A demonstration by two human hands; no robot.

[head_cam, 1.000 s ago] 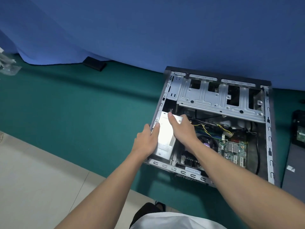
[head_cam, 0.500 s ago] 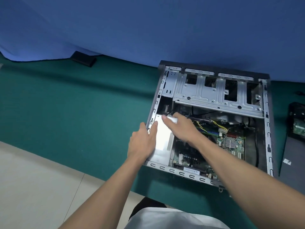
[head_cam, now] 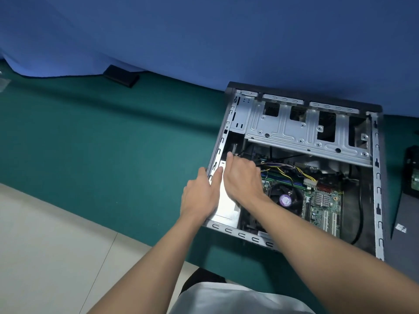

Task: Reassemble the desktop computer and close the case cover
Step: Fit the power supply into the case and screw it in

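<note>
An open desktop case (head_cam: 378, 191) lies on its side on the green mat, with its cover off. A silver power supply (head_cam: 226, 203) sits in the near-left corner of the case. My left hand (head_cam: 200, 196) grips the power supply's left side at the case's left wall. My right hand (head_cam: 241, 179) lies flat on top of the power supply, fingers pointing to the far end. The motherboard (head_cam: 322, 205) with a CPU fan (head_cam: 285, 199) and yellow and black cables (head_cam: 292, 172) shows to the right. A silver drive cage (head_cam: 306, 125) spans the far side.
A dark grey side panel (head_cam: 405, 241) lies to the right of the case, with a black part (head_cam: 413, 171) beyond it. A small black box (head_cam: 121, 75) rests at the foot of the blue backdrop. The mat's near edge meets a pale tiled floor (head_cam: 56, 245).
Both hands have stayed on the power supply, shifting slightly toward the far end of the case. The CPU fan, hidden before by my right forearm, now shows.
</note>
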